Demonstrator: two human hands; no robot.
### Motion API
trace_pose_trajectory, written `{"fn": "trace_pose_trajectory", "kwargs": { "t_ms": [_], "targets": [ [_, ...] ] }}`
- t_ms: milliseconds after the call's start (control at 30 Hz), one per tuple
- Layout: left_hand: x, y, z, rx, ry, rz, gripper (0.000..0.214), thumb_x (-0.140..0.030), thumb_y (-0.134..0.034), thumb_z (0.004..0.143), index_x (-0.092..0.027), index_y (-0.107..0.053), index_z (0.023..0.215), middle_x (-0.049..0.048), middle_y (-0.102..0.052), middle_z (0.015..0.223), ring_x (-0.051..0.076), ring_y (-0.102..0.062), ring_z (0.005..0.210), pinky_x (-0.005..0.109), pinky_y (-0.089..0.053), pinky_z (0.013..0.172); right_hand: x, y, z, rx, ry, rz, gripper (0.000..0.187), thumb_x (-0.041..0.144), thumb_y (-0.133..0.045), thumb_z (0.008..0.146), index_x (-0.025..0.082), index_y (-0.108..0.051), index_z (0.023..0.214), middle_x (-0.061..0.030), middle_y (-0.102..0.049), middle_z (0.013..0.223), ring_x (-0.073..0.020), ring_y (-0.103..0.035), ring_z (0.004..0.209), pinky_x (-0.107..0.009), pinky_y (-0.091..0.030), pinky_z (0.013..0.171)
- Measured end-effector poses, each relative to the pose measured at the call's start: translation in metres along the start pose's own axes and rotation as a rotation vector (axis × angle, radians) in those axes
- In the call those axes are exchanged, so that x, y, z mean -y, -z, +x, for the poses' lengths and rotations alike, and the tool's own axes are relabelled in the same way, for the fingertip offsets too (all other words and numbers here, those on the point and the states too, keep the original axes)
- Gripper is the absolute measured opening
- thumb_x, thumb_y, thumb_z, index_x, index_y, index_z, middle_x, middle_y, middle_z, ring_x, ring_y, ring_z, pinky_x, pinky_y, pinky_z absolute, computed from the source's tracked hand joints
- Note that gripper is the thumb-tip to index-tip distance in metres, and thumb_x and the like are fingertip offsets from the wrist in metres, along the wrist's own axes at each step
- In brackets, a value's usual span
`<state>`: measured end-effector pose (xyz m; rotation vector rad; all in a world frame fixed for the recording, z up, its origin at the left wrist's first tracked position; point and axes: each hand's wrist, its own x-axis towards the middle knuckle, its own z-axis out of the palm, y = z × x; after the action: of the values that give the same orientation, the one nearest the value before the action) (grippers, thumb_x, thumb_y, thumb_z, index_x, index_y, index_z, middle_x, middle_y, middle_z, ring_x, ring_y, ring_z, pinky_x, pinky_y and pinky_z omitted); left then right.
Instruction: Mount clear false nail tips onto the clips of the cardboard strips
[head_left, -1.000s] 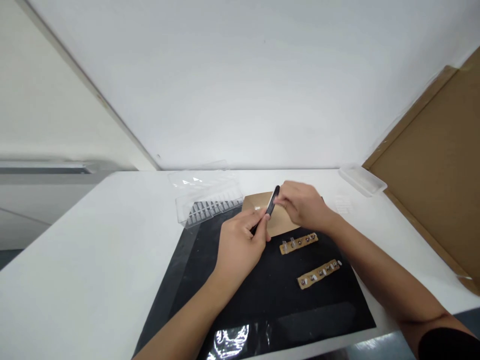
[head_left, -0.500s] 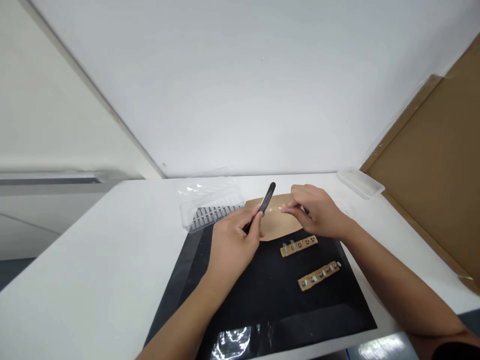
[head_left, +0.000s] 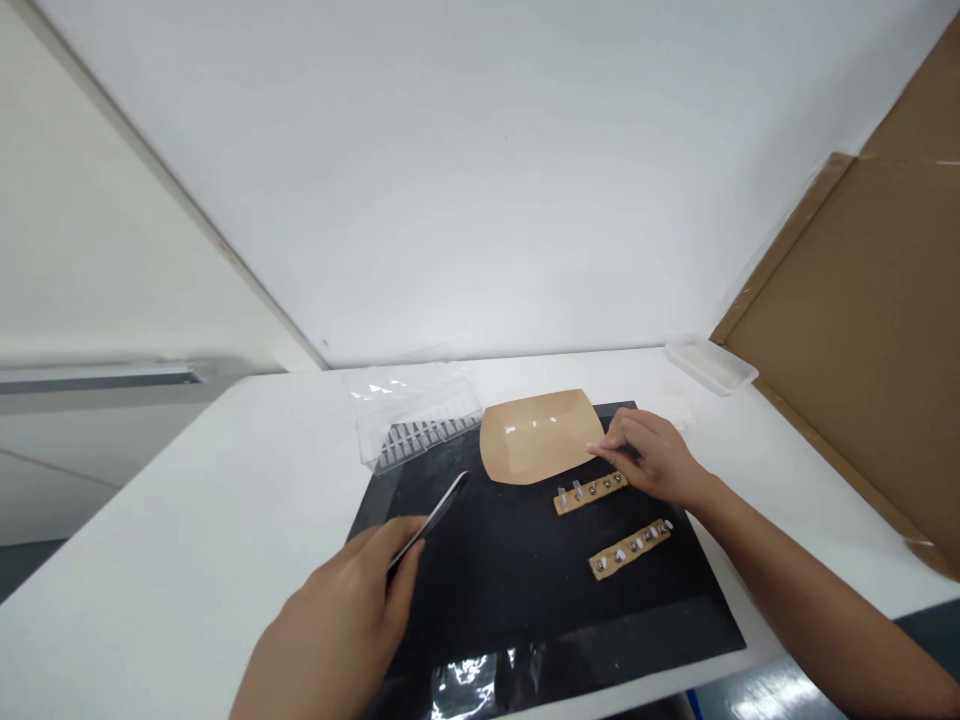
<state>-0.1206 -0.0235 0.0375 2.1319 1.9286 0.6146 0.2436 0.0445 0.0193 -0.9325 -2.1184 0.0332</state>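
My left hand [head_left: 352, 600] grips a thin, curved dark nail file [head_left: 442, 505] with a pale edge, its far end pointing up and away over the black mat [head_left: 495, 570]. My right hand [head_left: 649, 455] is pinched closed near the right edge of a brown paper tray [head_left: 517, 462]; whatever lies between its fingertips is too small to make out. A few tiny white pieces lie in the tray. Below that hand, a cork-like strip [head_left: 585, 497] bears metal studs and two upright clear nail tips. A second strip [head_left: 631, 550], nearer me, has studs with small white pieces.
A clear plastic box [head_left: 420, 440] with rows of nail tips stands at the mat's back left corner. A shallow translucent tray [head_left: 711, 366] sits at the back right beside a cardboard panel [head_left: 847, 370]. A white wall [head_left: 510, 200] rises behind the table.
My left hand has drawn back toward me and left with the nail file, away from the paper tray. My right hand has moved slightly right and nearer, uncovering the tray.
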Motion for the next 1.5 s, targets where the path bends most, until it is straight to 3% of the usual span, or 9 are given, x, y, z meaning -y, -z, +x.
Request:
{"fn": "trace_pose_trajectory", "kwargs": {
  "t_ms": [167,367,467,567,667,800,967,1200,1500],
  "targets": [
    [0.017,-0.026,-0.01,0.022,0.177,0.23,0.047,-0.046,-0.036,0.105,-0.028,-0.076,0.122,0.0101,-0.076,0.116,0.031,-0.075,0.082,0.038,-0.056,0.062,0.01,0.005,-0.004,-0.029,0.092,-0.082,0.023,0.026,-0.07,0.102,0.022,-0.057,0.083,0.0001,-0.068,0.078,-0.014,-0.059,0.068,-0.029,-0.043,0.065],
    [0.007,-0.035,-0.001,-0.109,0.042,0.356,0.049,-0.04,-0.041,0.104,-0.015,-0.078,0.123,0.021,-0.07,0.122,0.04,-0.071,0.102,0.055,-0.057,0.089,0.014,0.001,-0.004,-0.073,0.136,-0.083,0.023,0.023,-0.071,0.101,0.021,-0.056,0.084,0.0009,-0.069,0.077,-0.0132,-0.06,0.066,-0.029,-0.043,0.066],
    [-0.017,-0.026,-0.001,-0.217,-0.103,0.152,0.043,-0.043,-0.045,0.104,-0.018,-0.079,0.115,0.0155,-0.074,0.114,0.036,-0.073,0.097,0.052,-0.058,0.09,0.015,-0.004,-0.005,-0.101,0.139,-0.044,0.024,0.024,-0.074,0.099,0.021,-0.055,0.084,0.0003,-0.071,0.078,-0.0137,-0.064,0.068,-0.028,-0.045,0.066],
    [-0.056,-0.02,0.01,-0.049,-0.347,-0.255,0.031,-0.039,-0.052,0.105,-0.025,-0.077,0.116,0.007,-0.08,0.104,0.024,-0.077,0.09,0.033,-0.06,0.083,0.019,-0.006,-0.005,-0.107,0.197,-0.057,0.026,0.021,-0.076,0.097,0.021,-0.054,0.083,0.0003,-0.073,0.078,-0.0132,-0.065,0.067,-0.029,-0.045,0.066],
    [-0.094,-0.026,0.032,0.072,-0.412,-0.422,0.029,-0.032,-0.051,0.106,-0.023,-0.079,0.106,0.0066,-0.082,0.098,0.022,-0.077,0.086,0.031,-0.06,0.081,0.025,-0.004,-0.004,-0.113,0.269,-0.108,0.027,0.017,-0.076,0.096,0.021,-0.053,0.081,0.0011,-0.072,0.076,-0.0124,-0.064,0.064,-0.03,-0.045,0.065],
    [-0.117,-0.047,0.047,0.115,-0.375,-0.544,0.024,-0.03,-0.057,0.104,-0.023,-0.079,0.105,0.0057,-0.082,0.097,0.02,-0.076,0.081,0.029,-0.059,0.073,0.034,0.002,-0.003,-0.082,0.353,-0.191,0.029,0.011,-0.071,0.097,0.022,-0.053,0.077,0.0012,-0.072,0.076,-0.0123,-0.063,0.065,-0.031,-0.045,0.065],
    [-0.114,-0.069,0.039,0.066,-0.27,-0.763,0.019,-0.031,-0.066,0.099,-0.024,-0.082,0.102,0.0057,-0.082,0.097,0.019,-0.077,0.081,0.022,-0.057,0.058,0.041,0.008,-0.005,0.0,0.378,-0.289,0.03,0.009,-0.068,0.098,0.021,-0.055,0.073,0.001,-0.07,0.075,-0.0132,-0.061,0.066,-0.033,-0.044,0.065],
    [-0.115,-0.074,0.032,-0.006,-0.189,-0.984,0.016,-0.025,-0.073,0.093,-0.025,-0.085,0.104,0.0064,-0.082,0.1,0.02,-0.079,0.084,0.027,-0.066,0.072,0.045,0.007,-0.002,0.036,0.392,-0.258,0.034,0.008,-0.063,0.101,0.021,-0.056,0.07,-0.001,-0.072,0.078,-0.0143,-0.063,0.071,-0.033,-0.046,0.067],
    [-0.114,-0.081,0.032,0.175,0.02,-1.103,0.016,-0.031,-0.081,0.085,-0.021,-0.085,0.097,0.0076,-0.085,0.094,0.022,-0.081,0.077,0.025,-0.066,0.065,0.037,0.006,-0.001,0.128,0.377,-0.164,0.037,0.011,-0.057,0.105,0.021,-0.052,0.071,0.0015,-0.068,0.072,-0.0129,-0.059,0.066,-0.032,-0.044,0.066]
  ]
}}
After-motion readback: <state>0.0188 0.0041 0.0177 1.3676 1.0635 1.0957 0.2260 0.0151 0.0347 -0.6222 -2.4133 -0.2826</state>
